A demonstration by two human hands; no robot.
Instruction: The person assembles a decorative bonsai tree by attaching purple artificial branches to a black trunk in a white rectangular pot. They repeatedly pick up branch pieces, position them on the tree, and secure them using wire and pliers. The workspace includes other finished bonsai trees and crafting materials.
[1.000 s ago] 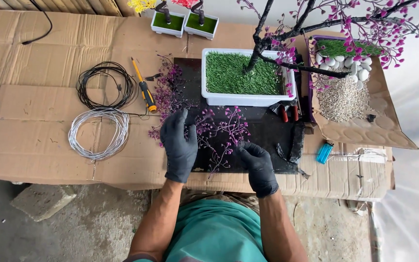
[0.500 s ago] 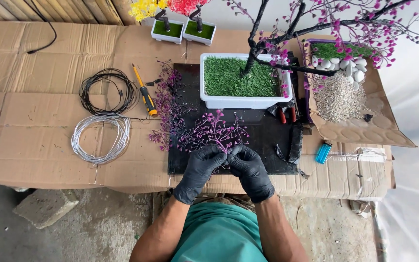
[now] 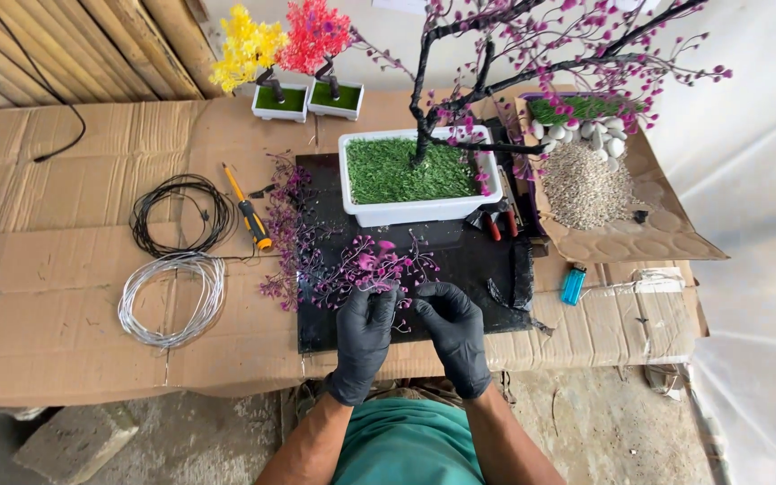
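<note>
- Both black-gloved hands meet at lower centre of the frame: the left hand [image 3: 363, 334] and the right hand [image 3: 454, 330] pinch the stems of a purple flower sprig [image 3: 372, 267] lying on the black mat [image 3: 460, 260].
- The step in hand looks like gathering or twisting small sprigs into a bunch; the next move calls for a firm fingertip hold so the thin stems do not slip.
- More purple sprigs [image 3: 289, 224] lie left of the mat, just below the white planter [image 3: 419, 208].
- The fingertips hide the stem ends; whether wire is held there I cannot tell.
- The tree's top is cut off at the upper edge.
</note>
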